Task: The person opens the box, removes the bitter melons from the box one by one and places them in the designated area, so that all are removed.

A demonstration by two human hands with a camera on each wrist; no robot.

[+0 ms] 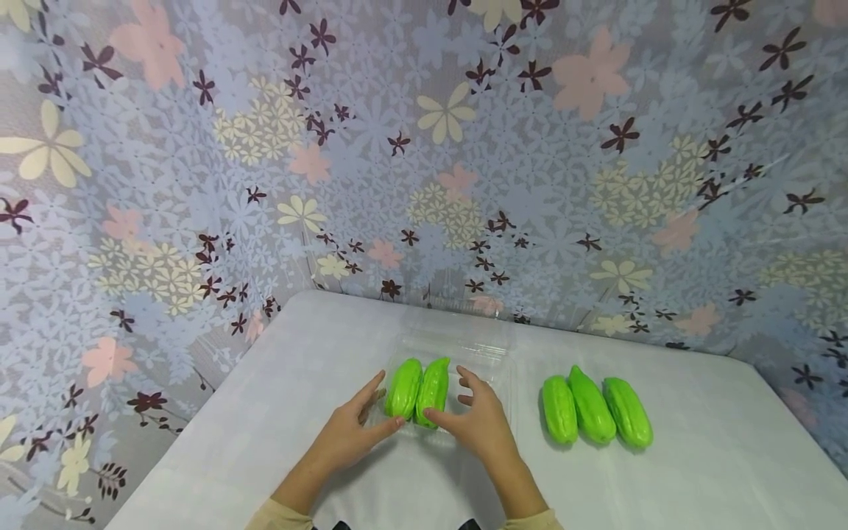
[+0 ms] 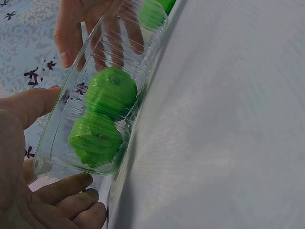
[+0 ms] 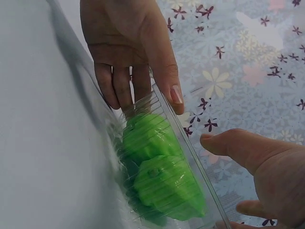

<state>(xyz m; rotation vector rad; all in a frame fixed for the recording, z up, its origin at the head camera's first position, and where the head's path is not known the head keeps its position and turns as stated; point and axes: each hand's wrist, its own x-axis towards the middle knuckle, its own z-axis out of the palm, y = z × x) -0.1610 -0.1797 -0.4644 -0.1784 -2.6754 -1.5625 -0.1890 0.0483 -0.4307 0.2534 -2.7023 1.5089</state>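
Note:
Two glossy green, ribbed, elongated fruits (image 1: 403, 389) lie side by side in a clear plastic box (image 2: 66, 119). At the box's left side is my left hand (image 1: 351, 433), its thumb (image 2: 47, 98) close to the rim and its fingers (image 2: 71, 191) beside the outer wall. My right hand (image 1: 480, 419) stands at the opposite side, thumb (image 3: 214, 142) spread away from the fingers, close to the rim. Neither hand holds a fruit; both have their fingers loosely spread around the box. In the right wrist view, the left hand's fingertips are partly behind the clear wall.
Three more green fruits (image 1: 591, 408) lie in a row to the right of the box on the white-covered table (image 1: 278, 383). A clear lid (image 1: 457, 335) spreads behind the box, toward the floral-patterned wall (image 1: 371, 147) along the table's back edge.

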